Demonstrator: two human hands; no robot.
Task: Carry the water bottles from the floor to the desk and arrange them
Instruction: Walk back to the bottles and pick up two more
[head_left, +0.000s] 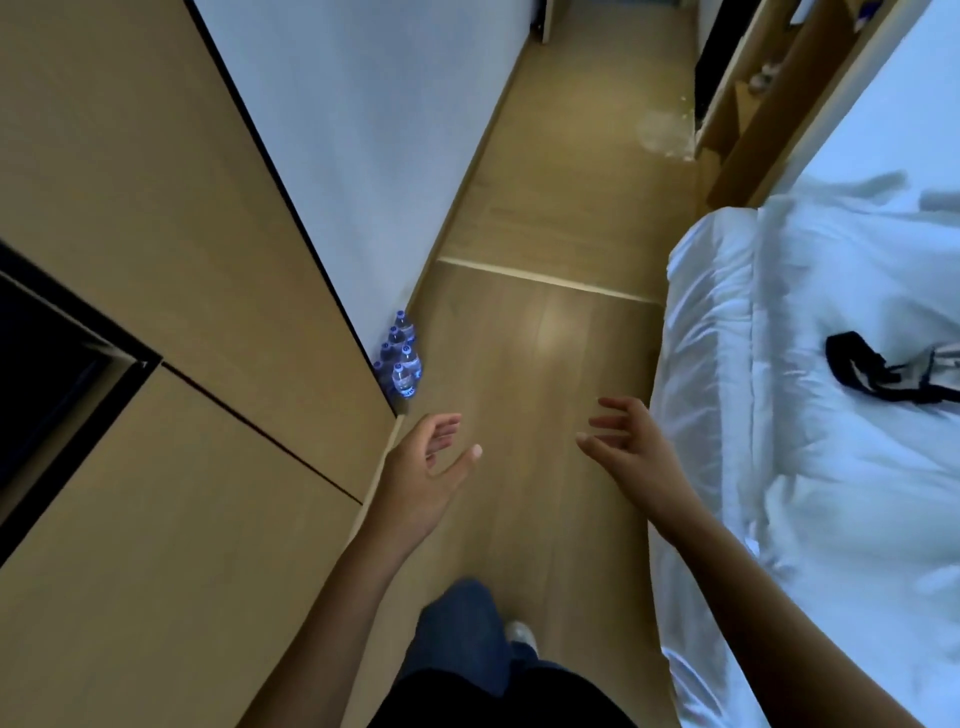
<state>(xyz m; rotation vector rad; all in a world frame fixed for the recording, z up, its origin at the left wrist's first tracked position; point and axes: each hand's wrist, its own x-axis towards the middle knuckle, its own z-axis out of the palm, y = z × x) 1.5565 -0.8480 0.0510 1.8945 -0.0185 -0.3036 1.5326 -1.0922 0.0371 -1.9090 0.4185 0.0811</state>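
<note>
I look down from the head camera and see both of my hands out in front of me, over the wooden floor (524, 332). My left hand (423, 467) has its fingers spread and loose, so its grip is released and it holds nothing. My right hand (631, 449) is the same, fingers out and a bit bent, grip released, nothing in it. The two hands are apart, with bare floor showing between them.

The water bottles (401, 356) are on the floor. They stand up in a small bunch, close together, with blue caps on top. They sit right in the corner where the white wall (332, 130) meets the floor, just beside the end of the big wooden cabinet (156, 260). My left hand is near them but not touching them. My right hand is farther away.

The cabinet fills the left side of my view. It has a dark opening (41, 364) on its far left part. On my right is a bed (810, 364) with a white, crumpled cover. A black strap (862, 371) lies on top of the bed. Below my hands I can see my leg in blue trousers (462, 644) and the tip of a light shoe (519, 634) on the floor. Far up the room there are wooden shelves (753, 88), but they are too blurry for me to tell what is on them.
</note>
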